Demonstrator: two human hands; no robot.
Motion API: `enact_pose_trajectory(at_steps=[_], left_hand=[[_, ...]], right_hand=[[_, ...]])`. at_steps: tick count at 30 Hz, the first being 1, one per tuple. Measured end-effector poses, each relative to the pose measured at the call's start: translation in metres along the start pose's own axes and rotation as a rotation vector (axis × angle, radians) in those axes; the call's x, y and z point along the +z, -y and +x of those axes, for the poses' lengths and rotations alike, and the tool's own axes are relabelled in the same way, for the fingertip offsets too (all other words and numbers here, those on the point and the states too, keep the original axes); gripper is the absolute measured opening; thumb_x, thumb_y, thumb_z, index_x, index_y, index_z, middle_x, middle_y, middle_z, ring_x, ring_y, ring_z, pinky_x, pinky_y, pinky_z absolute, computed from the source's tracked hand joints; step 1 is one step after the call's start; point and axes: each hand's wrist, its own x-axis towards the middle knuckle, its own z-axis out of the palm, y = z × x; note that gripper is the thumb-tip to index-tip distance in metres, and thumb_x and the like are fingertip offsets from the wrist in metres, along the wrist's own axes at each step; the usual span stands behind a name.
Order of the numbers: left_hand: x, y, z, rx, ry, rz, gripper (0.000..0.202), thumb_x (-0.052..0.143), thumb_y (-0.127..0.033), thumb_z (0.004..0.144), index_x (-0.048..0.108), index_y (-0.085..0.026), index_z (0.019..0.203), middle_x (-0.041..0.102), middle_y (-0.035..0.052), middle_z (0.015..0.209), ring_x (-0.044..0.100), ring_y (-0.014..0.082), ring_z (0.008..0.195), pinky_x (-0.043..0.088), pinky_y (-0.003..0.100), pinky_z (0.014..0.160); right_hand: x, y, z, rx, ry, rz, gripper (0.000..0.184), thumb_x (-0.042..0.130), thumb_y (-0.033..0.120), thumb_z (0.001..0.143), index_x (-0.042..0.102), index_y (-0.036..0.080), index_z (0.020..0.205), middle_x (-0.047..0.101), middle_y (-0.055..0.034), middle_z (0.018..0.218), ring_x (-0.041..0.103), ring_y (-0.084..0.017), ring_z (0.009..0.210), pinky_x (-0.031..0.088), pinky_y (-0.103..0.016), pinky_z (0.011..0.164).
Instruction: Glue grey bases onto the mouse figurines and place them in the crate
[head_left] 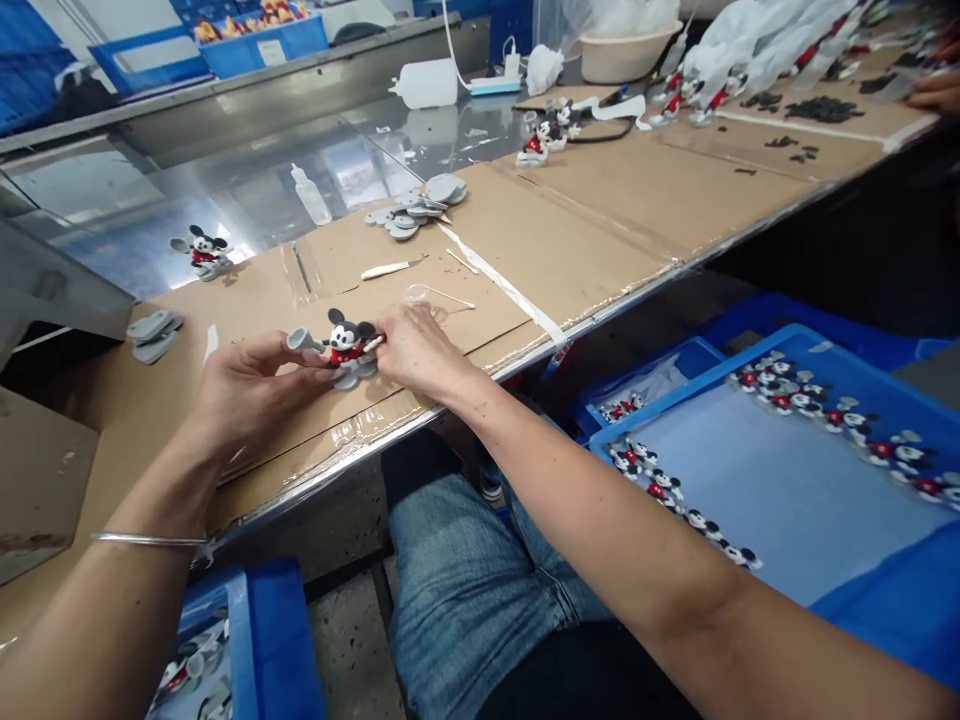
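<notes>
A small Mickey Mouse figurine (346, 340) stands between my two hands near the front edge of the cardboard-covered table. My left hand (251, 385) closes on its left side, thumb and fingers around the grey cup-shaped part (303, 340) and the base. On the other side my right hand (416, 345) pinches the figurine's arm, its fingertips partly hidden. Just beyond the right hand lie a clear round dish (417, 293) and a cotton swab (450, 297). A white-handled craft knife (386, 270) rests farther back.
Grey flat bases (420, 205) are piled behind, with a few more (154, 333) at left. Another figurine (202, 252) and a squeeze bottle (310, 195) stand beyond. A blue tray of figurines (799, 345) sits low at right. At far right, another person's hand (934, 92) shows.
</notes>
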Motion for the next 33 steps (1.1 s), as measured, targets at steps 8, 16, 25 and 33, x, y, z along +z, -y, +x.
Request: enact_pose_trajectory(at_steps=[8,16,25,33], left_hand=[[-0.002,0.002,-0.002,0.075,-0.016,0.15,0.012,0.079,-0.029,0.072,0.073,-0.029,0.082,0.073,-0.0053,0.087,0.063,0.0181,0.086,0.047,0.032,0.085],[0.002,0.001,-0.005,0.089,-0.048,0.198,0.009,0.076,-0.032,0.074,0.07,-0.029,0.08,0.074,-0.0053,0.089,0.065,0.0188,0.088,0.048,0.032,0.085],[0.0,0.001,-0.004,-0.001,-0.127,0.361,0.008,0.072,-0.025,0.07,0.074,-0.028,0.078,0.075,-0.0049,0.086,0.06,0.0299,0.117,0.035,0.049,0.109],[0.003,-0.003,-0.005,0.027,-0.026,0.153,0.012,0.077,-0.03,0.072,0.071,-0.027,0.082,0.074,-0.0037,0.093,0.066,0.0209,0.094,0.048,0.036,0.094]], right_hand=[[-0.003,0.002,-0.003,0.049,0.007,0.012,0.024,0.048,0.001,0.068,0.066,0.016,0.075,0.07,-0.0072,0.072,0.064,-0.02,0.073,0.036,-0.026,0.055],[-0.002,0.002,-0.003,0.042,-0.015,0.01,0.023,0.048,0.001,0.068,0.066,0.015,0.073,0.07,-0.0078,0.074,0.065,-0.02,0.075,0.033,-0.027,0.058],[-0.002,0.002,-0.005,0.044,-0.006,0.026,0.021,0.048,0.001,0.067,0.064,0.015,0.071,0.069,-0.007,0.073,0.063,-0.018,0.072,0.033,-0.026,0.057],[-0.002,0.003,-0.004,0.034,-0.01,0.02,0.02,0.048,0.003,0.07,0.064,0.016,0.072,0.071,-0.0083,0.08,0.064,-0.02,0.077,0.034,-0.027,0.061]])
